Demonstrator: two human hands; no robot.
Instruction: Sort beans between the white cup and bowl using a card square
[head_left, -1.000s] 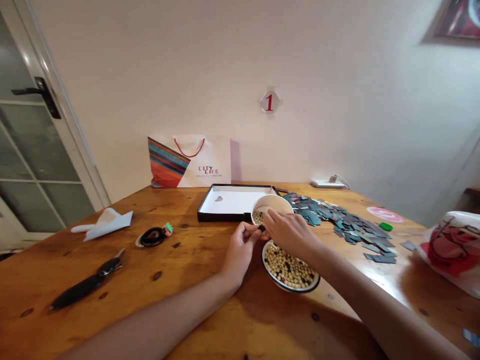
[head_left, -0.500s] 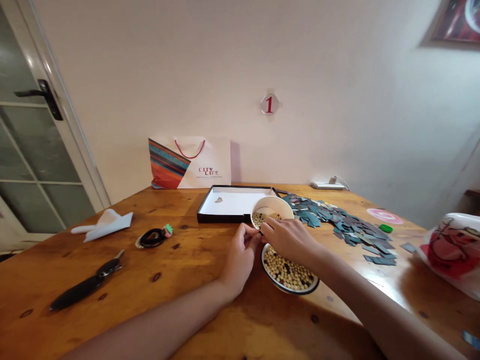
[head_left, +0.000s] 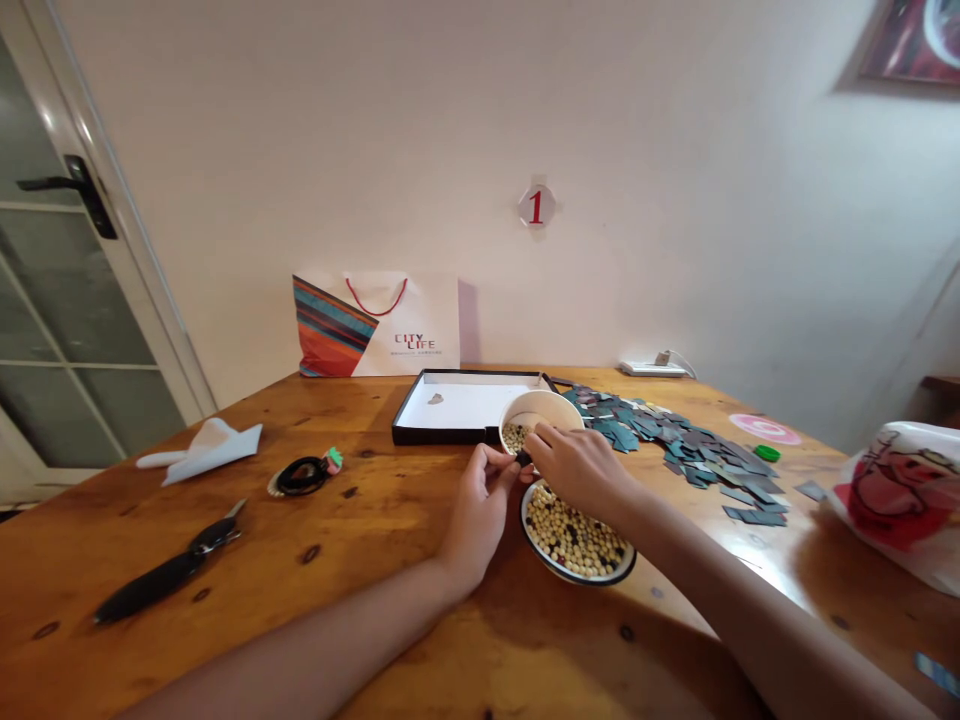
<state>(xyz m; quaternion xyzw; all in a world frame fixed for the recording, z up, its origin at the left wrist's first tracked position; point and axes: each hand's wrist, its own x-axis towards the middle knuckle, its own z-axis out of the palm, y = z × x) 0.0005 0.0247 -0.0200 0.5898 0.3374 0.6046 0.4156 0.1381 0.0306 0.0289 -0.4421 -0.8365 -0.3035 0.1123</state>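
Observation:
My left hand (head_left: 480,515) is closed in a pinch, its thumb and forefinger on a small black piece (head_left: 523,458) whose kind I cannot make out. Fingers curled, my right hand (head_left: 577,465) meets it there and grips the same piece from the other side. Just behind the fingers is a white cup (head_left: 551,405) with pale beans in the bottom, partly hidden by my right hand. Below my right wrist stands a dark-rimmed white bowl (head_left: 630,572), full of pale round beans mixed with dark ones.
A shallow black-edged box (head_left: 450,436) lies behind the cup. Dark flat pieces (head_left: 675,440) spread to the right, near a plastic bag (head_left: 900,500). On the left are a folding knife (head_left: 161,580), a black cable coil (head_left: 304,476) and white paper (head_left: 217,455). A paper bag (head_left: 379,325) stands by the wall.
My right fingers have shifted slightly up and right, and more of the small black piece shows between the hands. The whole view has drifted slightly; the cup and bowl stay in place.

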